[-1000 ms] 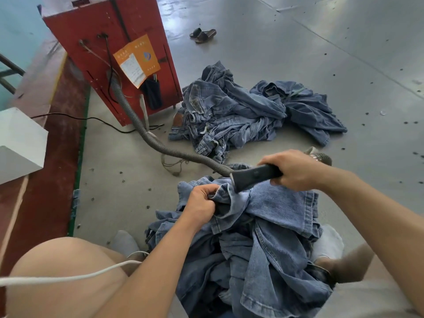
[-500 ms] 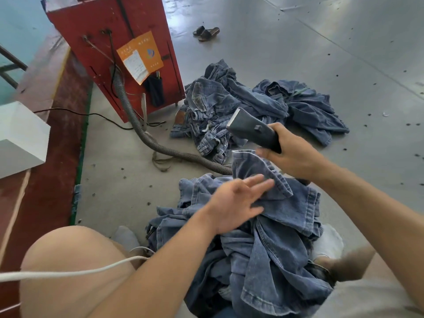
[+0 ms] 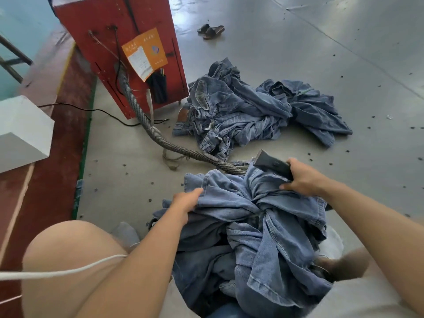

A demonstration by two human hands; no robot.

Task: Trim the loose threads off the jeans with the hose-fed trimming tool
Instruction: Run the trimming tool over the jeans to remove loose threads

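Note:
Blue jeans [image 3: 259, 226] lie bunched over my lap and between my knees. My left hand [image 3: 187, 200] grips the cloth at the left edge of the bundle, near a folded hem. My right hand [image 3: 302, 177] holds the dark handle of the trimming tool [image 3: 271, 163], whose flat head points up and left just above the far edge of the jeans. The grey ribbed hose [image 3: 160, 138] runs from the tool across the floor to the red machine [image 3: 128, 49].
A heap of other jeans [image 3: 252, 111] lies on the grey floor beyond the hose. A black cable [image 3: 91, 110] trails left of the machine. Sandals [image 3: 211, 31] sit far back. A white block [image 3: 20, 129] stands at left. A white cord [image 3: 57, 270] crosses my left knee.
My left hand went from open above the jeans to gripping the cloth at the left edge. My right hand brought the tool down from its raised position to the far edge of the jeans.

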